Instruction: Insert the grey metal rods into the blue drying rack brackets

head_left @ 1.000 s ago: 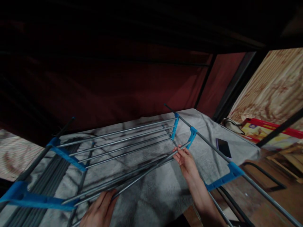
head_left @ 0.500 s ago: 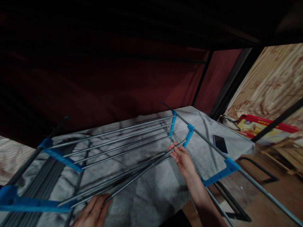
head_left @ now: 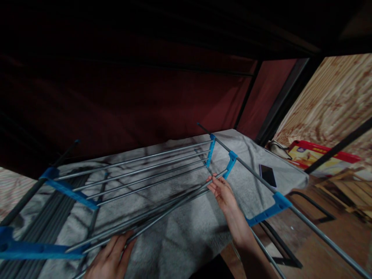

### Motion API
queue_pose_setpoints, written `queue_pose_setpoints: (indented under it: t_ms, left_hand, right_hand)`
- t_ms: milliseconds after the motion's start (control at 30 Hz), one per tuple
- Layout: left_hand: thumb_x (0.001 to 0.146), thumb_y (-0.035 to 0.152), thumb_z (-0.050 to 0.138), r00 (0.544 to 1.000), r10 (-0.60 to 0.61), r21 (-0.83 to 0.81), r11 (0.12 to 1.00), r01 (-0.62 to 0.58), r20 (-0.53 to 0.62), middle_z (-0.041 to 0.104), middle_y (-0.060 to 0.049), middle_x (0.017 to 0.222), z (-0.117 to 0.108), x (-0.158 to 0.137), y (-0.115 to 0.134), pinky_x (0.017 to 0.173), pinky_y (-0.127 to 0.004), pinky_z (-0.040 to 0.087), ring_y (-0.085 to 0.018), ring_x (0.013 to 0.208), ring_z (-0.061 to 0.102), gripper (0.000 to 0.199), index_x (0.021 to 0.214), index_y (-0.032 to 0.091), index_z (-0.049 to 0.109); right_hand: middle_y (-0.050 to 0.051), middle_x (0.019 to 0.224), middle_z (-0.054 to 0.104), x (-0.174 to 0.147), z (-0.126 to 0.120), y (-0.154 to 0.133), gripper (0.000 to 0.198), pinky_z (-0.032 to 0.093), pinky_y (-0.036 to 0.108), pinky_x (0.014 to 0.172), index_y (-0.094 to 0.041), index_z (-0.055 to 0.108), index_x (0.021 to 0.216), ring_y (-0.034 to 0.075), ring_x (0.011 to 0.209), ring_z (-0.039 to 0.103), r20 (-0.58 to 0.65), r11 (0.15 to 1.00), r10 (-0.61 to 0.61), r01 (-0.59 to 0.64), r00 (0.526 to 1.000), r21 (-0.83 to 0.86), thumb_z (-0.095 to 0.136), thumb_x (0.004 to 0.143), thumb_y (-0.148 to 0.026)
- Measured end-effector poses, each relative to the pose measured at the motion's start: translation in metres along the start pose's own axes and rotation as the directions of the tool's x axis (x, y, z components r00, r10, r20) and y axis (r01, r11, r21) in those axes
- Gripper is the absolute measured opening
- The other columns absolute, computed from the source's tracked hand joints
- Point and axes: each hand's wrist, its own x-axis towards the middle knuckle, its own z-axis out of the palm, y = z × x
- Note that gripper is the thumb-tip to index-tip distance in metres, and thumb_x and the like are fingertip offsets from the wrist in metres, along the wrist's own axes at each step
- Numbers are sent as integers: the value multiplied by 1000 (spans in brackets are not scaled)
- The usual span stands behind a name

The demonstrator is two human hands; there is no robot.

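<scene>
A rack of grey metal tubes joined by blue plastic brackets lies across a grey blanket (head_left: 200,224). My right hand (head_left: 222,192) pinches the far end of a thin metal tube (head_left: 170,211), close to a blue bracket (head_left: 231,163). Lower down, my left hand (head_left: 112,255) is closed around the near part of that tube; its fingertips are partly hidden. Several loose tubes lie together beneath and beside it. At the left, another blue bracket (head_left: 37,250) has tube ends resting at its edge. Parallel tubes (head_left: 151,166) span the far brackets.
A bundle of dark tubes (head_left: 49,217) lies on the blanket at the left. To the right are a phone (head_left: 267,175), a red and yellow box (head_left: 322,157) and a wooden frame (head_left: 348,190). A dark red panel (head_left: 145,104) stands behind.
The view has shifted slightly, so the rack appears a little further left. Both hands keep nearly the same grip on the tube, the left a touch lower in view.
</scene>
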Motion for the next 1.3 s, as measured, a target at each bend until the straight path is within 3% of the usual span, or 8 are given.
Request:
queue_pose_setpoints:
  t_ms: [100,333,500,700,933,1300]
  left_hand:
    - [103,42,33,999,7,-18,1000,-7,-38,75,-4,102,-4,5,5,66,-30,54,-21,82,71,38,111,26,67]
    - [104,43,39,997,37,-160,987,-25,70,75,-2,99,-22,16,16,74,-31,53,-20,83,69,34,111,26,67]
    - [104,41,41,995,56,-160,986,-42,83,74,-2,98,-26,22,23,76,-31,50,-18,83,69,32,110,24,67]
    - [104,40,42,997,57,-123,991,-50,50,75,-2,94,-24,24,27,76,-31,48,-19,82,69,32,107,22,68]
    - [104,39,42,999,49,-144,989,-46,19,74,-3,93,-29,27,30,76,-31,47,-19,83,68,32,105,22,69]
    - [104,40,43,999,26,-139,990,-22,28,74,-3,93,-27,24,29,76,-32,48,-19,82,68,33,105,22,71]
  right_hand:
    - [-4,85,73,0,0,-1,19,56,27,78,-27,69,81,14,78,68,-14,999,15,-15,1000,32,86,71,-25]
    - [2,86,75,-6,-5,5,21,58,29,80,-23,71,85,17,83,71,23,993,103,-104,994,63,79,79,-42]
    - [5,87,77,-23,0,24,25,58,31,78,-21,71,88,19,81,72,45,976,212,-214,976,49,82,76,-41]
    - [7,86,77,-44,14,43,38,59,36,81,-21,71,85,22,83,73,60,952,294,-298,954,70,79,76,-57]
    - [4,87,77,-49,17,44,40,60,36,84,-22,69,85,22,85,72,79,963,266,-269,961,33,82,72,-58]
    - [4,89,77,-50,11,42,34,59,38,86,-24,70,86,21,86,72,108,970,242,-244,964,-2,77,78,-57]
